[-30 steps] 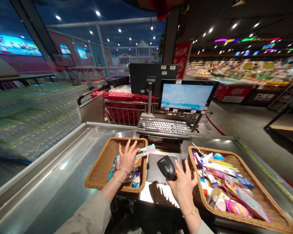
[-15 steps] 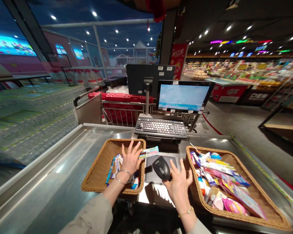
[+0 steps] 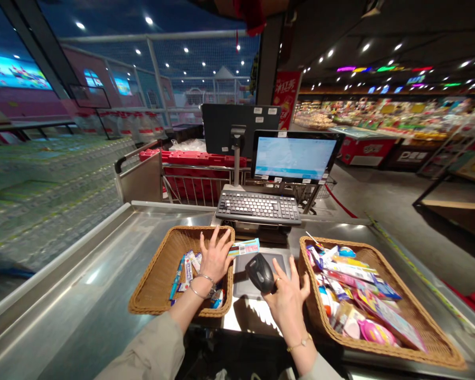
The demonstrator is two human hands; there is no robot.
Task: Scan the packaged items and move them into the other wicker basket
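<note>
Faces a black keyboard (image 3: 257, 206), with a lit screen (image 3: 293, 157) behind it and to its right, a turned-away monitor (image 3: 219, 129) behind it and to its left, and a wire cart (image 3: 198, 184) beyond it. Has a half-bare wicker basket (image 3: 148, 285) in front of the keyboard to the left, a fuller wicker basket (image 3: 427, 335) heaped with bright packages in front to the right, and a grey pad (image 3: 245, 287) on the steel counter (image 3: 83, 311) straight in front. Pinches one end of a slim pale-blue packet (image 3: 246, 246) in the left hand (image 3: 214, 259), with most fingers spread; holds it jutting rightward past the half-bare basket's rim, just in front of the keyboard. Grasps a black scanner (image 3: 259, 273) in the right hand (image 3: 287, 296), farther in front of the keyboard, with its head near the packet's free end. Cannot tell how the hidden handle is gripped.
</note>
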